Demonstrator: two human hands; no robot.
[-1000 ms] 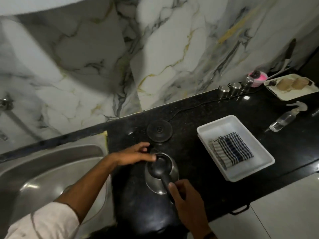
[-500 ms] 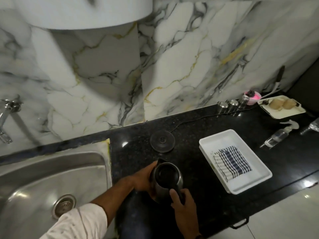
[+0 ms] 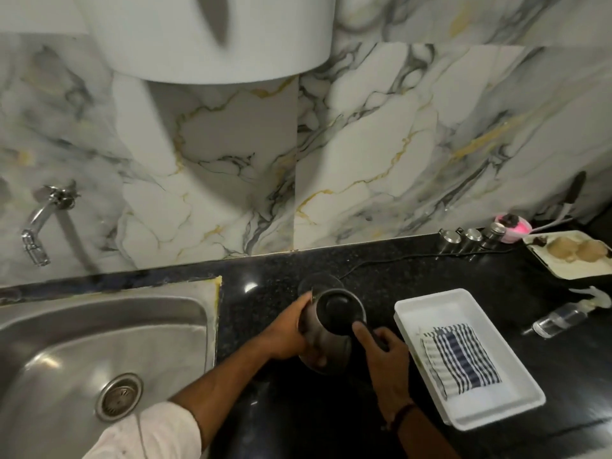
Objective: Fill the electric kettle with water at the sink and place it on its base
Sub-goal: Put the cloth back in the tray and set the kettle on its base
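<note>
A steel electric kettle [image 3: 326, 332] with a dark top is held just above the black counter [image 3: 265, 303], right of the sink. My left hand [image 3: 289, 329] wraps the kettle's left side. My right hand [image 3: 381, 347] grips its black handle at the right. The round black base [image 3: 316, 279] lies on the counter right behind the kettle, which partly hides it; its cord [image 3: 397, 260] runs off to the right. The steel sink [image 3: 185, 313] with its drain [image 3: 118, 396] is at the left, and the wall tap [image 3: 36, 233] hangs above it. I see no running water.
A white tray [image 3: 427, 303] holding a blue checked cloth [image 3: 460, 359] sits right beside my right hand. Farther right are a spray bottle [image 3: 569, 316], steel canisters [image 3: 473, 238], a pink container [image 3: 511, 226] and a plate of food [image 3: 569, 256]. A white cylinder [image 3: 215, 38] hangs overhead.
My left hand went from the lid to the kettle's side. Both hands have carried the kettle back, close in front of the base. The view has tilted upward.
</note>
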